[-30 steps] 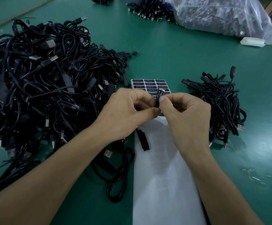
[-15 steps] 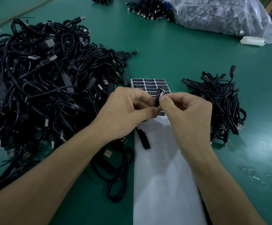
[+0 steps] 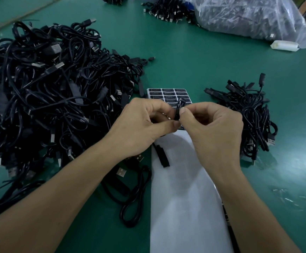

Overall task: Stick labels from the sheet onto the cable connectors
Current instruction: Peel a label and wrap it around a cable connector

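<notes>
Centre frame, my left hand [image 3: 145, 125] and right hand [image 3: 212, 128] both pinch the small black cable connector [image 3: 179, 110] upright between thumb and fingertips, over the white sheet of black rectangular labels [image 3: 166, 93] on the green bench [image 3: 185, 61], with the tangled heap of black cables [image 3: 48, 88] at left.

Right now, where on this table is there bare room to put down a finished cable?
Bare green mat lies between the big cable heap and the plastic bag, and right of the label sheet. Left side is crowded.
</notes>
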